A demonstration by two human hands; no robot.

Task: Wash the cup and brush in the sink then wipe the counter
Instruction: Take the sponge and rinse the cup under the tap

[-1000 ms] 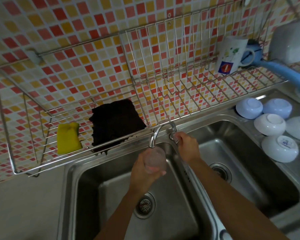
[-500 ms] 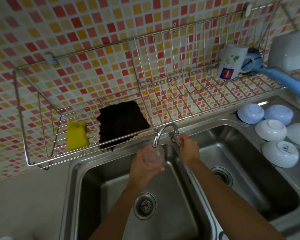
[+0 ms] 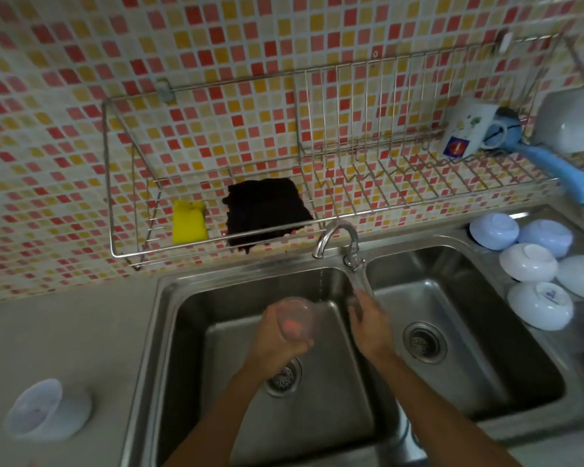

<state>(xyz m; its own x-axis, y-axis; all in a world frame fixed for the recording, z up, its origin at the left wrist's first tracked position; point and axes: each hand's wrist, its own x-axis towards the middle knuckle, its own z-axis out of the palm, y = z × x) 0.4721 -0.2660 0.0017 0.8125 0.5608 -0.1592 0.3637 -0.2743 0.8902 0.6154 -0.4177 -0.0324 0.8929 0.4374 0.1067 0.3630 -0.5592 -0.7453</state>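
My left hand (image 3: 280, 335) grips a translucent plastic cup (image 3: 297, 315) over the left basin of the steel double sink (image 3: 169, 318), just left of a thin stream of water falling from the faucet (image 3: 334, 237). My right hand (image 3: 370, 323) holds the tip of the faucet's long lever handle (image 3: 359, 278) above the divider between the basins. The blue brush (image 3: 553, 166) lies on the wire rack (image 3: 402, 193) at the far right, its head partly hidden behind a white mug (image 3: 466, 133).
A yellow sponge (image 3: 189, 222) and a dark cloth (image 3: 267, 214) sit on the rack's left part. Several upturned bowls (image 3: 533, 267) lie right of the sink. A second translucent cup (image 3: 44, 411) lies on the grey counter (image 3: 64, 332) at left.
My view has pulled back and shifted. The cup and my left hand dropped lower beneath the spout, and my right hand moved down from the faucet's base to the lever's tip.
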